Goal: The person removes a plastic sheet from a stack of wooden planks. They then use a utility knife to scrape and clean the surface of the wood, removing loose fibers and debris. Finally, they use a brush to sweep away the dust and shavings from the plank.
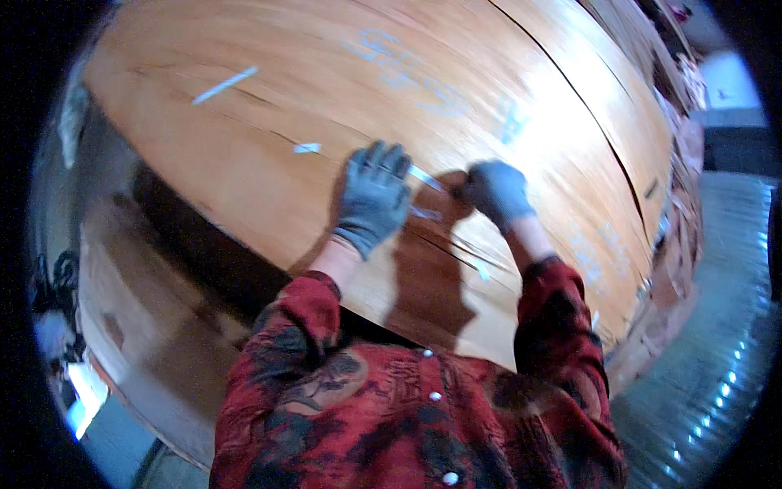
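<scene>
A broad sheet of light brown wood veneer (269, 187) lies in front of me, with cracks along its grain. My left hand (373, 194), in a grey glove, rests flat on it with the fingers stretched out. My right hand (495, 194), gloved alike, is closed just to the right, low over the sheet; what its fingers hold, if anything, is hidden. Between the hands a short pale strip of tape (425, 178) sticks to the wood near a crack. My shadow falls dark across this spot.
More pale tape pieces, one long strip (225, 85) and one short (307, 148), are on the sheet. Chalky blue markings cross its far part. A long dark split runs down the right side. Ragged sheet edges (684, 244) border a ribbed, shiny grey surface (709, 342). A lower brown sheet (147, 326) lies at left.
</scene>
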The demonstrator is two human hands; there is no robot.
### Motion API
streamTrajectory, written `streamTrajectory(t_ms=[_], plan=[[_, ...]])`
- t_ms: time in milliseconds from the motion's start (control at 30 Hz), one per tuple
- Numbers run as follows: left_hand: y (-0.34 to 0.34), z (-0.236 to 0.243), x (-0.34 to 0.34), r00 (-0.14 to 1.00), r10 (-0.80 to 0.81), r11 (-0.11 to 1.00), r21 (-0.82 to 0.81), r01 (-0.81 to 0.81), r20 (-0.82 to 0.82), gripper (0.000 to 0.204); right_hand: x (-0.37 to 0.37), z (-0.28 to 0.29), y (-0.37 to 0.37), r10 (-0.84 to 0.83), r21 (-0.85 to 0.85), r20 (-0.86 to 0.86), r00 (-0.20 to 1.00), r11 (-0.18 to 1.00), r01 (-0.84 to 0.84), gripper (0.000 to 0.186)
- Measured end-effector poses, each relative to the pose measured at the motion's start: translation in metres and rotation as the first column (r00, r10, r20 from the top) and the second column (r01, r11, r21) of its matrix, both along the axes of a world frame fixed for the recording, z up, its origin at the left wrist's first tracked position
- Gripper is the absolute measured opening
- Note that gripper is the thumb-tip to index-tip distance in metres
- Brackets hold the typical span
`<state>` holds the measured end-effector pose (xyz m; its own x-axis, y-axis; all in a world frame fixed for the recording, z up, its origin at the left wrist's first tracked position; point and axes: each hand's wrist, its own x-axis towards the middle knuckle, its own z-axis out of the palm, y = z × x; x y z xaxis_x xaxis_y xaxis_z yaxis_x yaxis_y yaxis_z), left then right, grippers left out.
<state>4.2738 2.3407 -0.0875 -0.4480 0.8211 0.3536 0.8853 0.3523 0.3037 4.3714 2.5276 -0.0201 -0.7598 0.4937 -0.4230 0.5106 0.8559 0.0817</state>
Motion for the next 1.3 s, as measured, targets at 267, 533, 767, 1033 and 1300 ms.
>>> streamTrajectory(t_ms=[267, 533, 767, 1033, 1300], plan=[[-0.011, -0.002, -0.005, 0.991, -0.036, 0.997, 0.077, 0.026, 0.128, 0.053, 0.007, -0.066, -0.077, 0.332, 0.281, -0.466, 0.82, 0.935, -0.218, 0.077], [0.039, 0.033, -0.03, 0.996, 0.067, 0.97, -0.239, -0.052, 0.054, 0.063, 0.013, -0.053, -0.077, 0.112, -0.011, -0.714, 0.692, 0.985, -0.171, 0.071], [0.026, 0.024, -0.024, 0.944, 0.005, 0.906, -0.399, -0.144, -0.329, 0.061, 0.13, -0.028, -0.057, -0.173, -0.012, -0.717, 0.675, 0.971, 0.237, 0.073], [0.029, -0.001, -0.019, 0.906, 0.015, 0.924, -0.34, -0.175, -0.423, 0.065, 0.306, -0.047, -0.043, -0.566, 0.106, -0.561, 0.604, 0.674, 0.731, 0.081], [0.091, 0.053, 0.262, 0.825, -0.561, 0.827, -0.075, 0.557, -0.062, 0.077, 0.344, -0.063, -0.028, -0.592, -0.452, -0.797, 0.12, 0.716, 0.533, 0.081]])
